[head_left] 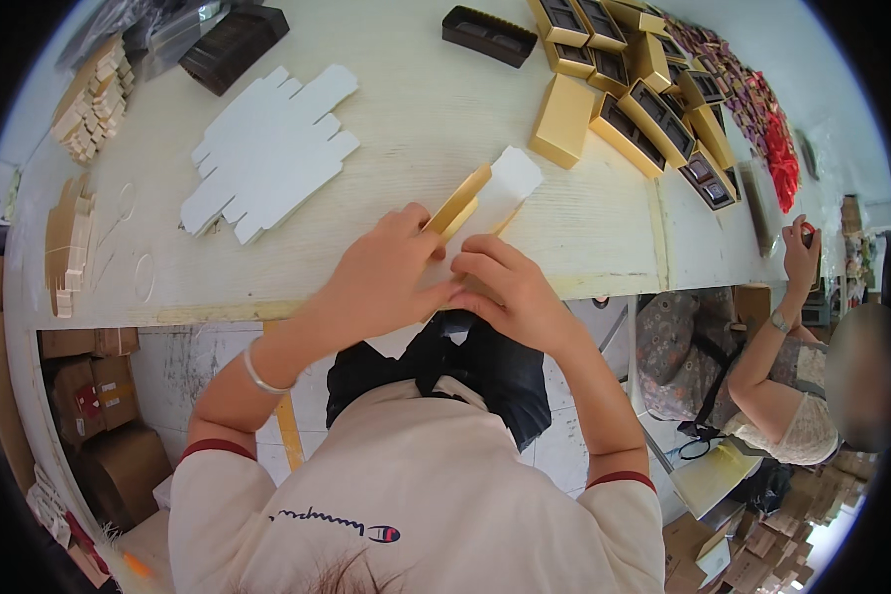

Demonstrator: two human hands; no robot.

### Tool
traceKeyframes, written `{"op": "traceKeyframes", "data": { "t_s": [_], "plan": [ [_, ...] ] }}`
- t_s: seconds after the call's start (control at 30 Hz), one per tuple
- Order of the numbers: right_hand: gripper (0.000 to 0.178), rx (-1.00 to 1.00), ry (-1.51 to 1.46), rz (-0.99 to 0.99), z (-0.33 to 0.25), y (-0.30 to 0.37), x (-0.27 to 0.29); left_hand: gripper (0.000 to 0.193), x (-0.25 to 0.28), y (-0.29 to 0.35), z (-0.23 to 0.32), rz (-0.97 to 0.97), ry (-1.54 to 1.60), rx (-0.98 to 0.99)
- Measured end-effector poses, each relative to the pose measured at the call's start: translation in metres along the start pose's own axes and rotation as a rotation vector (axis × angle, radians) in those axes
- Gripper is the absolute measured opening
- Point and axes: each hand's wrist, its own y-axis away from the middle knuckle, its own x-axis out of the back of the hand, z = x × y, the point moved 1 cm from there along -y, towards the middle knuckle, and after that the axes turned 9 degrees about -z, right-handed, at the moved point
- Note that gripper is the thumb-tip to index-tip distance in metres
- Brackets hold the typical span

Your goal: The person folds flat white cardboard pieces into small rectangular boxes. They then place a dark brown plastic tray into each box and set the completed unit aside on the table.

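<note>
A partly folded cardboard box (456, 209), gold on one face and white on the other, is between my hands at the table's near edge. My left hand (391, 265) grips its left side, fingers bent behind the raised gold wall. With fingers curled, my right hand (505, 292) pinches the near end, and both thumbs meet there. A white end flap (514, 176) reaches away over the table. The hands cover the box's near part. Left of them lies a stack of flat white box blanks (272, 148).
Gold boxes with dark inner trays (629, 134) crowd the far right, beside red and purple wrapped pieces (752, 109). Dark plastic trays (233, 48) lie at the far left and far middle. Folded card pieces (69, 243) line the left edge. A co-worker's hand (800, 252) is at the right.
</note>
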Motion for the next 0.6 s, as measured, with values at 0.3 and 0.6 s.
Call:
{"op": "traceKeyframes", "data": {
  "t_s": [0.3, 0.6],
  "plan": [
    [0.033, 0.003, 0.086, 0.034, -0.002, 0.006, 0.004, 0.042, 0.014, 0.025, -0.039, -0.141, -0.002, -0.445],
    [0.013, 0.064, 0.201, 0.187, -0.01, 0.003, -0.023, 0.026, -0.008, 0.005, -0.013, 0.02, 0.078, -0.386]
  ]
}}
